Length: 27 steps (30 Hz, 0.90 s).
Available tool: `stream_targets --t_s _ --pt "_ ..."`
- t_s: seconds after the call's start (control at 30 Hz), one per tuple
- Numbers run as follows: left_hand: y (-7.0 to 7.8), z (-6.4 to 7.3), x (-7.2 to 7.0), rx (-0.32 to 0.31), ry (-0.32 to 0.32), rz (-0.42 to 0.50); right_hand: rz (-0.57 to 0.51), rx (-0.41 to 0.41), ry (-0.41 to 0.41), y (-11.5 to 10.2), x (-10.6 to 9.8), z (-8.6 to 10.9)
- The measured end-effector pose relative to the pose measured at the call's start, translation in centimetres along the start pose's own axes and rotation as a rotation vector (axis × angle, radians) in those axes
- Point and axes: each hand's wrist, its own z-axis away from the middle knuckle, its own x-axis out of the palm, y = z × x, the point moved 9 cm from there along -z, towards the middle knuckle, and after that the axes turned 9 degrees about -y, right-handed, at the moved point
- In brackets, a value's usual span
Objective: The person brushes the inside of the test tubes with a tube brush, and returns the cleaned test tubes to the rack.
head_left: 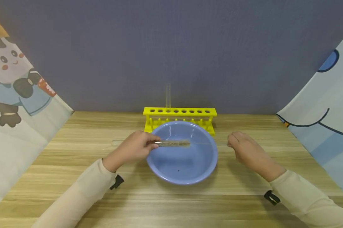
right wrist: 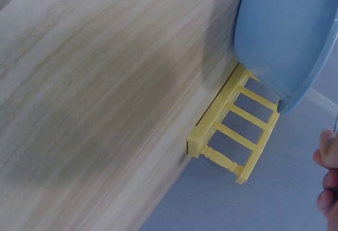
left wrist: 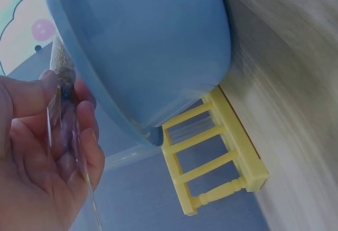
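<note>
Over the blue basin (head_left: 184,164), my left hand (head_left: 137,145) grips a clear glass test tube (head_left: 118,142) lying level, its closed end sticking out to the left. A test tube brush (head_left: 174,143) has its pale bristles inside the tube, reaching the open end on the right. From there its thin wire runs rightward to my right hand (head_left: 244,150), which pinches it just past the basin's right rim. In the left wrist view, fingers and thumb (left wrist: 37,96) curl round the glass, with bristles visible inside. Only the curled fingertips (right wrist: 328,154) and a bit of twisted wire show in the right wrist view.
Behind the basin stands a yellow test tube rack (head_left: 180,111), with another clear test tube (head_left: 168,96) upright in one hole. The wooden table (head_left: 171,205) ends at a grey-blue partition (head_left: 171,53). Cartoon-printed cloths (head_left: 23,82) hang at both sides.
</note>
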Motion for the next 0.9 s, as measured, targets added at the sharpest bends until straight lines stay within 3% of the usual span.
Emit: stream_targets --t_s 0.27,0.57,0.9 --pt "-0.5 0.2 0.0 0.004 -0.057 0.069 0.001 -0.001 0.025 0.1 -0.2 0.2" --pt "-1.0 0.3 -0.1 0.014 -0.077 0.117 0.016 -0.046 0.085 0.0 -0.5 0.9" --pt "-1.5 0.2 -0.1 -0.031 -0.094 0.181 0.032 -0.065 0.142 0.1 -0.8 1.4"
